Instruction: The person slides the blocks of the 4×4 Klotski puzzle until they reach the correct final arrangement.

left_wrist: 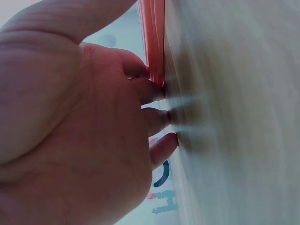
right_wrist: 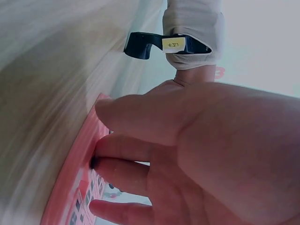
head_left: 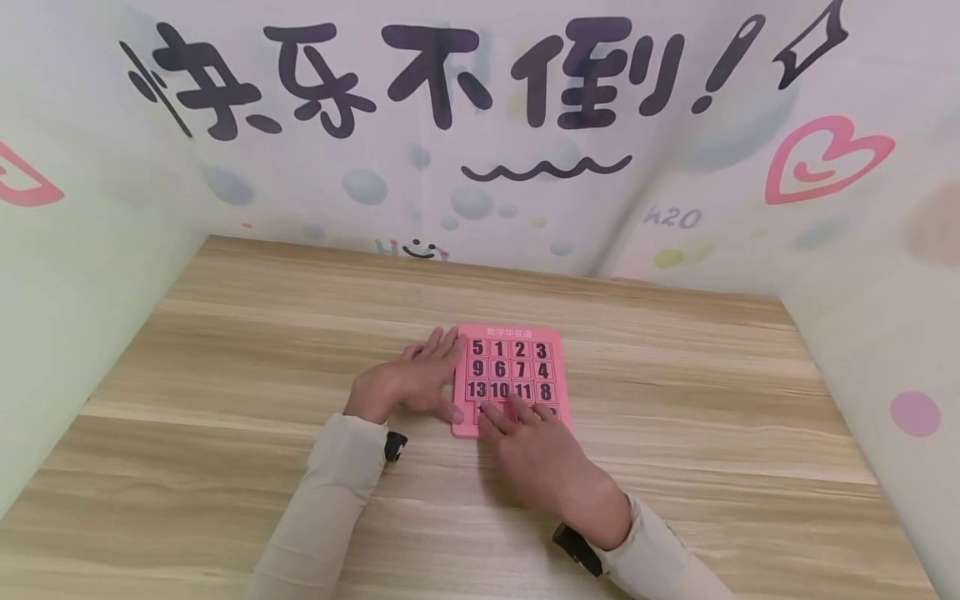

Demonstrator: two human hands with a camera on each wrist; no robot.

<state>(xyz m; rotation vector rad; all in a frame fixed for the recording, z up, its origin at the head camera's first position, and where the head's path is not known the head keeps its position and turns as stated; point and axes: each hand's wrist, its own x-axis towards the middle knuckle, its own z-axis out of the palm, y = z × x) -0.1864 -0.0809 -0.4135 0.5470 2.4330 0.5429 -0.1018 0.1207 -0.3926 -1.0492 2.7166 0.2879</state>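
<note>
A pink sliding number puzzle (head_left: 551,332) lies flat on the table. Its upper rows read 5 1 2 3, 9 6 7 4 and 13 10 11 8; the bottom row is mostly hidden under my right fingers. My left hand (head_left: 420,379) rests along the puzzle's left side, thumb at the lower left corner. In the left wrist view, its fingertips touch the pink edge (left_wrist: 156,42) and the tabletop. Over the lower part of the puzzle, my right hand (head_left: 540,462) has extended fingers touching the number tiles. Its thumb (right_wrist: 110,115) lies at the frame in the right wrist view.
The wood-grain table (head_left: 675,417) extends around the puzzle on all sides. Behind it hangs a white printed backdrop (head_left: 300,167) with large dark characters, and pale walls flank both sides. Black straps sit on the left wrist (head_left: 395,446) and the right wrist (head_left: 577,550).
</note>
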